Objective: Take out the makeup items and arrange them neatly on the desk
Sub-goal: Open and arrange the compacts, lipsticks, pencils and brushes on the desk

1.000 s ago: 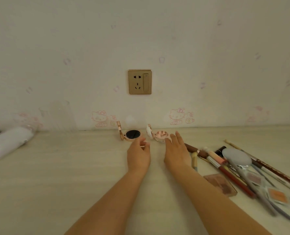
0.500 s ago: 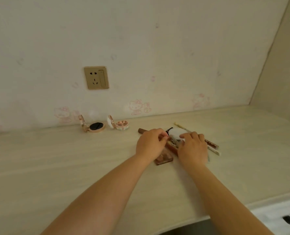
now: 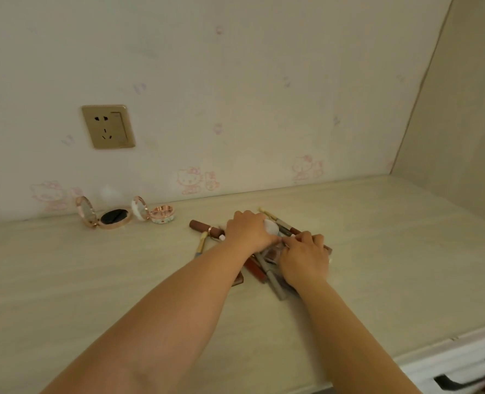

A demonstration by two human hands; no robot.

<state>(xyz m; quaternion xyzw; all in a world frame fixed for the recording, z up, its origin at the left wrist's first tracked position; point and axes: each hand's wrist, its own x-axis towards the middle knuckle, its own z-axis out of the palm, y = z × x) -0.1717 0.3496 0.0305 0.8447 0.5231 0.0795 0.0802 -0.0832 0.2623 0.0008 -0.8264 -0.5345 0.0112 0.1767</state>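
In the head view we see the pale wood-grain desk [image 3: 93, 280] running broad and bare to the left, its front edge close on the right. Mid-desk, our left hand [image 3: 248, 233] and right hand [image 3: 303, 258] curl onto the heap of slim pens and pencils [image 3: 264, 273]; exact grips we cannot tell. Two round rose-gold compacts [image 3: 113, 217] lie open by the wall.

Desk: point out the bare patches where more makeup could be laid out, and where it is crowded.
Bare desk lies in front of the two open compacts, and more between the pile and the side wall. It is crowded under both hands, where the pens and tubes overlap.
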